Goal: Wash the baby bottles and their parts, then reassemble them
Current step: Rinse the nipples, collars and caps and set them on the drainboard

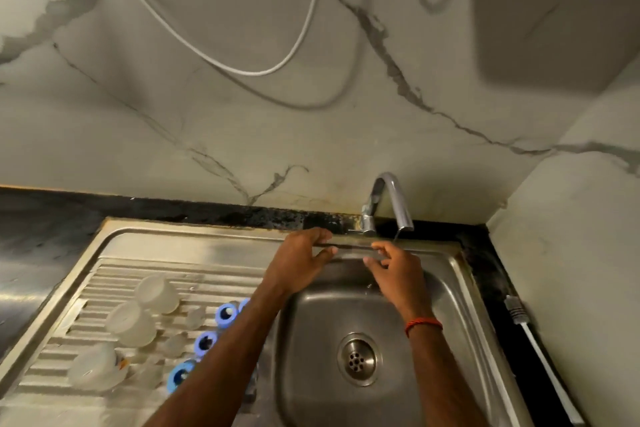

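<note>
Three translucent bottle bodies lie on the steel drainboard [86, 246] at the left: one at the back [156, 291], one in the middle [130, 322], one nearest me [95, 369]. To their right lie blue screw rings [227, 314] [206, 341] [180, 374], with clear nipples [175, 345] between rings and bottles. My left hand [304, 253] hovers at the sink's back rim, fingers loosely bent, just left of the tap lever [353, 230]. My right hand [394, 267] is over the basin beside the thin water stream [397, 236], fingers relaxed. Both hands hold nothing that I can see.
The chrome tap [389, 199] stands at the back of the steel sink basin [311, 340], whose drain [356, 359] lies in the middle. A marble wall rises behind and to the right. A white cable [540, 354] lies on the dark counter strip at the right.
</note>
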{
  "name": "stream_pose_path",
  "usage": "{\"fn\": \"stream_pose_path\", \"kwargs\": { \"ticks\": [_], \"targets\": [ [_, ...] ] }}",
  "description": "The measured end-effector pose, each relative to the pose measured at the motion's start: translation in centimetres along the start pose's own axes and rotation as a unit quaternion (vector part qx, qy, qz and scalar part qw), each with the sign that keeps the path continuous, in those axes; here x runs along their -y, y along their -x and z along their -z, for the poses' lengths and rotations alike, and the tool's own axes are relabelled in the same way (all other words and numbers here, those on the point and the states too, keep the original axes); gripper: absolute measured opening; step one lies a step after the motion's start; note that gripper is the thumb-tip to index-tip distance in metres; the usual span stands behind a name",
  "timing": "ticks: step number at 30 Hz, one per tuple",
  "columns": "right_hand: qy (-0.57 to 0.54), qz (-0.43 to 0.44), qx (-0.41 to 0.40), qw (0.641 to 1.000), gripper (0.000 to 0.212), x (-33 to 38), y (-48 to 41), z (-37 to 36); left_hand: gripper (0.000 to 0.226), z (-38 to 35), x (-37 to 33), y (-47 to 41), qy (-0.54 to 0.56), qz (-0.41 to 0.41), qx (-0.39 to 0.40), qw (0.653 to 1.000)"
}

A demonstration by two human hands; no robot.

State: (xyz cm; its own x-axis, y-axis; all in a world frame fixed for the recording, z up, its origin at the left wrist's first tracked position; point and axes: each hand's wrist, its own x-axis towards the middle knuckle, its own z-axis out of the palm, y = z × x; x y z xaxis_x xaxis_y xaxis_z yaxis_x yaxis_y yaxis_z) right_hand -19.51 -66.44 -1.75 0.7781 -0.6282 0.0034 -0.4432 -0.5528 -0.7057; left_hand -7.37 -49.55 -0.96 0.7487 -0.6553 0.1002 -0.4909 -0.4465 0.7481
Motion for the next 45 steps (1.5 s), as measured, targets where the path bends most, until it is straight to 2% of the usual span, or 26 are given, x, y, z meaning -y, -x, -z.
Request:
{"fn": "stream_pose_path", "kwargs": {
  "ticks": [2,6,8,11,12,14,16,19,21,23,25,28,32,38,40,41,43,44,45],
  "targets": [
    [-0.055,-0.018,-0.034,0.998,0.031,-0.8,-0.7,1.3,0.029,-2.4,-0.5,-1.8,0.048,0.019,0.021,0.998],
    [-0.143,-0.033,-0.053,0.988,0.024,-1.7,-1.9,1.7,0.035,-6.9,-0.9,-5.0,0.164,0.154,0.046,0.973],
    [-0.177,-0.033,-0.063,0.982,0.022,-1.9,-2.5,1.6,0.030,-8.6,-0.9,-6.7,0.263,0.237,0.050,0.934],
    [-0.208,-0.030,-0.083,0.974,0.020,-2.6,-3.2,1.6,0.018,-10.9,-0.6,-8.6,0.414,0.350,0.032,0.839],
    [-0.215,-0.029,-0.083,0.973,0.019,-2.7,-3.3,1.6,0.021,-11.4,-0.4,-9.0,0.437,0.372,0.022,0.818],
    [-0.221,-0.025,-0.078,0.972,0.018,-3.2,-3.6,1.6,0.022,-12.3,-0.4,-9.6,0.460,0.382,0.005,0.801],
    [-0.219,-0.021,-0.077,0.972,0.017,-3.7,-3.9,1.7,0.024,-12.9,-0.9,-10.2,0.452,0.361,0.006,0.816],
    [-0.213,-0.017,-0.074,0.974,0.019,-4.2,-4.3,1.8,0.019,-13.7,-1.1,-10.2,0.369,0.279,0.022,0.886],
    [-0.186,-0.004,-0.061,0.981,0.020,-4.5,-4.1,2.1,0.041,-13.9,-0.9,-9.9,0.280,0.177,0.087,0.940],
    [-0.151,0.011,-0.045,0.987,0.021,-4.7,-4.1,2.2,0.064,-13.3,-1.5,-10.2,0.188,0.128,0.155,0.961],
    [-0.138,0.011,-0.030,0.990,0.021,-4.9,-4.0,2.4,0.067,-12.0,-2.7,-10.8,0.086,0.104,0.169,0.976],
    [-0.095,0.021,-0.007,0.995,0.022,-4.6,-3.7,3.2,0.064,-10.2,-3.9,-10.5,-0.021,0.068,0.156,0.985],
    [0.008,0.088,-0.004,0.996,0.018,-3.8,-2.9,4.3,0.033,-9.3,-5.0,-8.2,-0.065,0.006,0.082,0.994],
    [0.054,0.123,0.011,0.991,0.016,-3.2,-1.0,5.9,0.028,-7.7,-5.0,-4.0,-0.130,-0.085,0.044,0.987],
    [0.052,0.162,-0.022,0.985,0.018,-2.5,-0.2,7.2,0.031,-7.1,-5.6,-2.4,-0.133,-0.123,-0.009,0.983],
    [0.040,0.195,-0.075,0.977,0.017,-1.9,0.3,8.0,0.033,-6.9,-5.9,-1.6,-0.124,-0.136,-0.058,0.981],
    [0.003,0.245,-0.199,0.949,0.015,-1.6,0.8,7.8,0.036,-7.1,-6.0,-0.3,-0.113,-0.124,-0.148,0.975],
    [-0.008,0.233,-0.200,0.952,0.016,-1.9,1.0,7.1,0.038,-7.3,-5.8,0.3,-0.125,-0.092,-0.141,0.978],
    [-0.018,0.200,-0.131,0.971,0.020,-2.8,1.0,5.8,0.042,-7.6,-5.1,0.6,-0.150,-0.054,-0.075,0.984]
  ]
}}
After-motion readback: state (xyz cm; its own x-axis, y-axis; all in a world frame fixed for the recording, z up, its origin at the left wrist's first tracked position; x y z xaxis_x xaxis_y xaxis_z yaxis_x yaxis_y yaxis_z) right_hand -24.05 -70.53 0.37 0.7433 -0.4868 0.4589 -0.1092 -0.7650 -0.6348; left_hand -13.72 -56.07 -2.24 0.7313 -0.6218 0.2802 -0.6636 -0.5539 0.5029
